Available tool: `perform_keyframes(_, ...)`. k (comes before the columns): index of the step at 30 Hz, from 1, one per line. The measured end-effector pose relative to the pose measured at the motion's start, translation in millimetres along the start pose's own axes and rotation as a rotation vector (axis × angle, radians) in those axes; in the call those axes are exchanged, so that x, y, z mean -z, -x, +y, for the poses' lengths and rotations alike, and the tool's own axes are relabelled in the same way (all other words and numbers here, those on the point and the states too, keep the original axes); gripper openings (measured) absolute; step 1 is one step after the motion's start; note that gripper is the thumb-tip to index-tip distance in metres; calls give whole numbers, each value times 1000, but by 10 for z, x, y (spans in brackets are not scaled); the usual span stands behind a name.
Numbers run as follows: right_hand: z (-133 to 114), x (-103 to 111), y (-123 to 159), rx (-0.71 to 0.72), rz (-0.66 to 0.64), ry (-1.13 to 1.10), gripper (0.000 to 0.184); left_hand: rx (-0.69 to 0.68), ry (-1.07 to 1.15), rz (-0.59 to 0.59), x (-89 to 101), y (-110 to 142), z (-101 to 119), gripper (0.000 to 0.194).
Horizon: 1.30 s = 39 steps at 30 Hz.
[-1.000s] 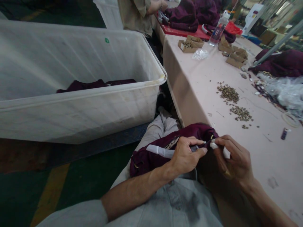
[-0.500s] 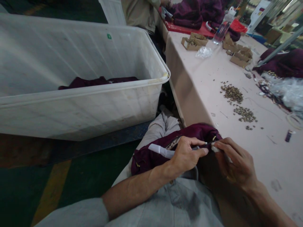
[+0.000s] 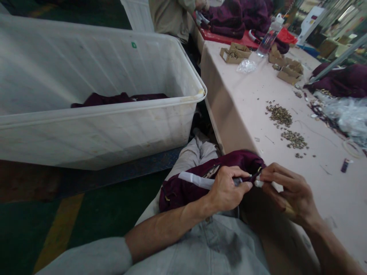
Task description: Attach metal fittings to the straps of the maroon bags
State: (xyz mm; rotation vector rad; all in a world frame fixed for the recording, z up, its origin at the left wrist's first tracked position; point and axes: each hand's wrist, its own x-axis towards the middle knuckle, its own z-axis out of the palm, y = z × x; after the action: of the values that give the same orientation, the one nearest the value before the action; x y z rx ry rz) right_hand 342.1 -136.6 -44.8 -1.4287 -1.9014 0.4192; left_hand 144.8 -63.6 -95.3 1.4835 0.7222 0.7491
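A maroon bag (image 3: 183, 194) with gold-coloured zipper pulls lies across my lap, against the table's edge. My left hand (image 3: 229, 187) is closed on its right end, thumb and forefinger pinching a dark strip there. Beneath that hand, a white strip (image 3: 195, 179) runs along the bag's top. My right hand (image 3: 289, 189) is closed just beside the left fingertips, at the same end of the bag. Its fingers pinch a small white wad (image 3: 259, 183), apparently cloth or tissue; whether it also grips the bag is hidden.
Two piles of small metal pieces (image 3: 279, 115) lie on the pale table (image 3: 237, 95). Beyond are cardboard boxes (image 3: 233, 55), a bottle (image 3: 269, 38) and a lighter (image 3: 345, 165). A large white bin (image 3: 114, 126) with maroon fabric stands at left. A co-worker (image 3: 169, 17) is behind it.
My right hand has shifted slightly and turned at the bag's end, its fingers more curled. My left hand keeps its pinch almost in place. The view has tilted a little.
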Motion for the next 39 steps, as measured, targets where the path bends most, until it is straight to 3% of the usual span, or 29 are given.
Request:
perform_keyframes(4, 16, 144, -122, -66, -132, -20, 5, -157, -137, 8, 3, 50, 71, 19)
perform_keyframes(9, -10, 277, -271, 40, -241, 75, 5, -289, -270, -15, 23, 79, 130, 20)
perform_keyframes(12, -32, 308, -357, 89, -348, 51, 17, -362, -327, -22, 25, 95, 128, 20)
perform_keyframes(17, 11, 278, -452, 184, -572, 74, 22, -408, -344, 80, 5, 128, 88, 16)
perform_keyframes(24, 26, 130, -400, 221, -419, -89, 30, -322, -283, 85, 83, 95, 129, 12)
perform_keyframes(29, -17, 98, -415, 105, -443, -151, 10, -220, -210, 22, 157, 61, 143, 13)
perform_keyframes(35, 17, 70, -441, 42, -404, -206, 9, -362, -313, 94, 135, 33, 91, 13)
perform_keyframes(39, 94, 88, -440, -49, -463, -187, 13, -368, -326, 115, 129, 14, 67, 14)
